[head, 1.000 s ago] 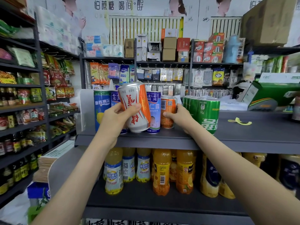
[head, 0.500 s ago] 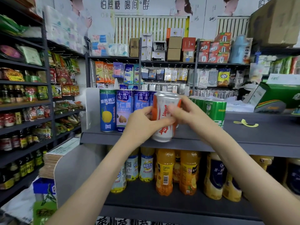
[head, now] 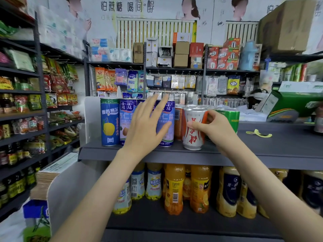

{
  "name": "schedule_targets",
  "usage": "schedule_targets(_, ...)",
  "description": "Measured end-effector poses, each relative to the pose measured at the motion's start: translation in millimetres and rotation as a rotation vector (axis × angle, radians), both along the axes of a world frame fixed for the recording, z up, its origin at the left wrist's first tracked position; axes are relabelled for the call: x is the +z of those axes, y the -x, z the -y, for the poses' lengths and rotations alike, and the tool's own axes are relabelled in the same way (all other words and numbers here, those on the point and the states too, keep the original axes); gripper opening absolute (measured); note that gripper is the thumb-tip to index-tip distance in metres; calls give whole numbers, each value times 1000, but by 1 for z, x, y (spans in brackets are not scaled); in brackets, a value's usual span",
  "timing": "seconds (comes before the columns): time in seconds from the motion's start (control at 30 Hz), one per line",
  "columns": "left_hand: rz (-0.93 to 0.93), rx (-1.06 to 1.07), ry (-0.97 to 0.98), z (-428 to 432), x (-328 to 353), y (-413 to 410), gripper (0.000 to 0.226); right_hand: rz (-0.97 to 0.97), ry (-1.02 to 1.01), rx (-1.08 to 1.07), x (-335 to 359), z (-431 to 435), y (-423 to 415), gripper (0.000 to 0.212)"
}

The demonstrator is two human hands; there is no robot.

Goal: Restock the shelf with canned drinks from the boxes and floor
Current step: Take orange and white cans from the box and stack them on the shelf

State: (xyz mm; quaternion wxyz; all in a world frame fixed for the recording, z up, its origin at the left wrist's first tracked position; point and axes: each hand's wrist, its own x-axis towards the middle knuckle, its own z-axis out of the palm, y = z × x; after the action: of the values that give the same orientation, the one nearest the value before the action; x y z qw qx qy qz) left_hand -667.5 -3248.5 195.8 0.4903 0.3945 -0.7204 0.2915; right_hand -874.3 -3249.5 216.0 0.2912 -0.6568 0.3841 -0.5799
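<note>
A white can with red characters and an orange side [head: 193, 128] stands on the grey top shelf [head: 283, 151], near its front edge. My right hand [head: 215, 128] is wrapped around its right side. My left hand [head: 146, 126] hovers with fingers spread, holding nothing, in front of tall blue cans [head: 167, 123]. Another blue can with a yellow fruit [head: 109, 122] stands at the row's left end. An orange can [head: 178, 124] sits just behind the white one. Green cans [head: 229, 117] stand to the right, partly hidden by my right hand.
The shelf below holds orange juice bottles [head: 174, 187] and other drink bottles [head: 153, 182]. A yellow tape scrap [head: 259, 133] lies on the top shelf's bare right part. A green carton [head: 295, 103] sits at the far right. Snack shelves [head: 21, 105] line the left.
The white can has gone from my left hand to my right and now rests on the shelf right of the blue cans. My left hand has let go and opened.
</note>
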Motion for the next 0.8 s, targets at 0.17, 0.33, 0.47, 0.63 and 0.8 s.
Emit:
schedule_targets(0.17, 207, 176, -51, 25, -7, -8, 65, 39, -72, 64, -2, 17, -2, 61)
schedule_targets(0.33, 223, 203, -21, 32, -11, -7, 67, -282, 28, 62, -11, 16, -3, 72)
schedule_targets(0.47, 214, 203, 17, 34, -13, -4, 68, -330, 47, 5, -14, 19, -6, 68)
schedule_targets(0.63, 208, 217, 27, 36, -13, -3, 68, -360, 21, -11, -13, 22, -11, 75)
schedule_targets(0.8, 222, 240, 13, 34, -12, -2, 68, -363, 18, -25, -13, 19, -12, 69)
